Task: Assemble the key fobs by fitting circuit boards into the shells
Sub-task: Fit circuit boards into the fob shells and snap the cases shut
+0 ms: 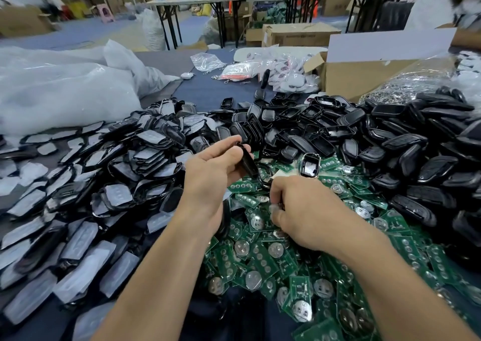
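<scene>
Our left hand (216,168) has its fingers curled around a glossy black plastic fob shell (248,162), raised at centre of view. We judge it light, stiff and slippery, best gripped by its rim. Our right hand (307,210) curls down into the heap of thin green circuit boards (260,262); whether it pinches one we cannot tell. Those look light and brittle, so we would take them by the edges.
</scene>
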The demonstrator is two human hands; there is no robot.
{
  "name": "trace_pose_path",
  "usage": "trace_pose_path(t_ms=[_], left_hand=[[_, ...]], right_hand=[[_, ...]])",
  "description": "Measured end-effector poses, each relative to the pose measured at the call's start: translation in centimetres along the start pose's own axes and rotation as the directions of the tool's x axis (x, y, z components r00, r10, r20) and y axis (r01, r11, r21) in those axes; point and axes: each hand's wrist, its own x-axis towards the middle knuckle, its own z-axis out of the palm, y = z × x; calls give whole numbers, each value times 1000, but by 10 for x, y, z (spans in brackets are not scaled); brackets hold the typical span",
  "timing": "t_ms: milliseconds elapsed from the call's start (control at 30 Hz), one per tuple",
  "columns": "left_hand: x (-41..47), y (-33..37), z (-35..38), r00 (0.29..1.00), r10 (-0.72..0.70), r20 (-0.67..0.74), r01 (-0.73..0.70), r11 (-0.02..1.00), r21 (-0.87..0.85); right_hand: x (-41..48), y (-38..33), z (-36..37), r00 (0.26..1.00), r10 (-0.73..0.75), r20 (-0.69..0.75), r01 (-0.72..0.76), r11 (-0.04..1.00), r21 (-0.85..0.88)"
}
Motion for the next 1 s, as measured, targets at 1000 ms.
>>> trace_pose_path(t_ms=[1000], left_hand=[[-5,-16,7,947,182,264,-230,959,165]], right_hand=[[12,4,-3,912,390,-128,47,212,976]])
